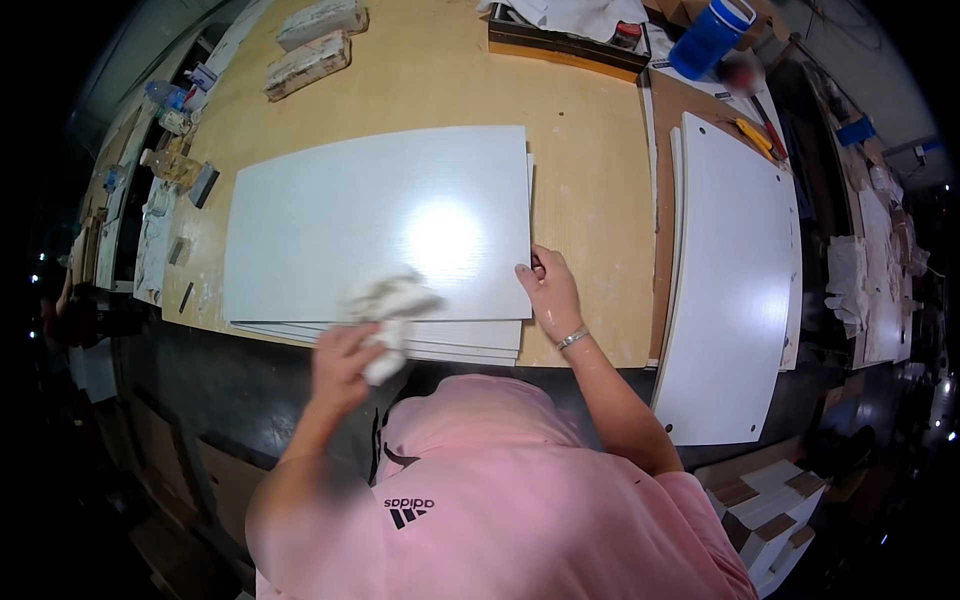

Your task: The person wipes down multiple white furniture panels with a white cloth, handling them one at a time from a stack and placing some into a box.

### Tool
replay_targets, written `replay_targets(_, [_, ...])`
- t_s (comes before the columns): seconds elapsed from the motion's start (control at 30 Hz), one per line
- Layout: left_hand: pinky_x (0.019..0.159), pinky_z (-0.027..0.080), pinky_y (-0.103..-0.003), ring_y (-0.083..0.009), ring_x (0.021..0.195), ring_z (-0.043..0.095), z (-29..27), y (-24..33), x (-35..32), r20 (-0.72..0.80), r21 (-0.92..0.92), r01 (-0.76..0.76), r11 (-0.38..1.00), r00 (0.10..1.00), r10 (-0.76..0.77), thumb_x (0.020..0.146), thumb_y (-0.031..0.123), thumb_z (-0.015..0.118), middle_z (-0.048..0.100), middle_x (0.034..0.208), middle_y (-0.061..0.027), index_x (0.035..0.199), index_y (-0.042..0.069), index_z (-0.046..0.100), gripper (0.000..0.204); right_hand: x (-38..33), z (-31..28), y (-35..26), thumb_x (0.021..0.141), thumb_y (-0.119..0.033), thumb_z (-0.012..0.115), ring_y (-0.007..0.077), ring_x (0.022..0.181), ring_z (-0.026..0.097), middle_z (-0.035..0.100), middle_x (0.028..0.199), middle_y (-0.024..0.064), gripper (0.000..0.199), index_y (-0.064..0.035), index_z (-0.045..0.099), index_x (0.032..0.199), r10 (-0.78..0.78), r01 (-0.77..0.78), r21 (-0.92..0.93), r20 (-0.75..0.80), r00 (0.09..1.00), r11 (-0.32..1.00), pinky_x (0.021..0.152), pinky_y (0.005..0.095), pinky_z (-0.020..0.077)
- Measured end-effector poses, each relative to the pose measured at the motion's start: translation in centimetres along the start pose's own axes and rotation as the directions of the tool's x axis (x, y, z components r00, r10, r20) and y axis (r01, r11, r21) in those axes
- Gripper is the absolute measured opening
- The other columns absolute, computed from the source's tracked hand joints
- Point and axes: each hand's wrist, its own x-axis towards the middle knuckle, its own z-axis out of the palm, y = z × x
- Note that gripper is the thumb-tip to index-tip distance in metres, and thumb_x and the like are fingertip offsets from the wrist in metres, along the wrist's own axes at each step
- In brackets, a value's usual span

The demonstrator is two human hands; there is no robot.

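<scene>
A glossy white panel lies on top of a stack of similar panels on the pale wooden table. My left hand is closed around a crumpled white cloth, at the panel's near edge. Part of the cloth rests over the panel's surface, and it is blurred by motion. At the panel's right edge, my right hand grips the board near its front corner, thumb on top and the other fingers curled at the side. The lower panels stick out slightly toward me beneath the top one.
To the right stands another stack of white panels with holes, overhanging the near edge. Two worn blocks lie at the far left. An open box, a blue bottle and a yellow-handled tool sit far right. Bottles line the left side.
</scene>
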Motion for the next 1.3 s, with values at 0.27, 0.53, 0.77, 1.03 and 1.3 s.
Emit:
replay_targets(0.27, [0.098, 0.041, -0.044, -0.0309, 0.106, 0.058, -0.4, 7.2, 4.8, -0.199, -0.051, 0.158, 0.986, 0.966, -0.165, 0.074, 0.006, 0.064, 0.061, 0.129, -0.0116, 0.11, 0.009, 0.07, 0.038, -2.4, 2.8, 0.4, 0.092, -0.017, 0.056, 0.0357, 0.105, 0.053, 0.057, 0.111, 0.0184, 0.035, -0.0005, 0.053, 0.123, -0.194, 0.147, -0.245, -0.18, 0.964, 0.958, 0.09, 0.0413, 0.0459])
replay_targets(0.53, [0.087, 0.047, -0.043, -0.0327, 0.1, 0.062, -1.9, -8.3, -2.4, -0.364, -0.003, 0.437, 0.9, 0.837, -0.408, 0.078, 0.011, 0.064, 0.066, 0.114, -0.0158, 0.111, 0.008, 0.07, 0.033, -3.2, 3.1, 0.7, 0.091, -0.011, 0.054, 0.0382, 0.113, 0.049, 0.052, 0.12, 0.0215, 0.04, 0.0052, 0.049, 0.128, -0.174, 0.145, -0.193, -0.146, 0.974, 0.97, 0.098, 0.0437, 0.0412])
replay_targets(0.77, [0.091, 0.043, -0.049, -0.0298, 0.108, 0.058, 1.1, 2.3, 11.7, -0.263, -0.141, -0.135, 0.981, 0.96, 0.095, 0.071, 0.022, 0.073, 0.067, 0.114, -0.0095, 0.105, 0.008, 0.069, 0.037, -3.8, 5.2, -0.7, 0.089, -0.014, 0.057, 0.0386, 0.113, 0.049, 0.052, 0.121, 0.0215, 0.044, 0.0032, 0.049, 0.129, -0.154, 0.072, -0.28, -0.283, 0.947, 0.957, 0.097, 0.0458, 0.0411])
replay_targets(1.03, [0.113, 0.026, -0.054, -0.0334, 0.14, 0.033, 2.9, -9.3, 19.8, -0.052, 0.019, 0.064, 0.998, 0.997, -0.063, 0.08, 0.036, 0.071, 0.044, 0.147, -0.012, 0.124, 0.016, 0.061, 0.049, -3.9, 5.8, -1.8, 0.08, -0.004, 0.05, 0.0421, 0.105, 0.048, 0.052, 0.11, 0.0241, 0.043, 0.0046, 0.047, 0.123, -0.207, 0.044, -0.445, -0.325, 0.923, 0.894, 0.092, 0.0507, 0.0397])
replay_targets(1.3, [0.084, 0.05, -0.044, -0.0359, 0.098, 0.065, -10.9, -37.2, 6.7, -0.552, -0.038, 0.831, 0.555, 0.445, -0.705, 0.085, 0.016, 0.066, 0.067, 0.108, -0.0198, 0.119, 0.004, 0.064, 0.036, -4.4, 5.8, -3.9, 0.081, -0.011, 0.057, 0.0435, 0.121, 0.041, 0.045, 0.131, 0.027, 0.056, 0.0047, 0.043, 0.133, -0.159, -0.114, -0.64, -0.353, 0.922, 0.76, 0.102, 0.0517, 0.0348])
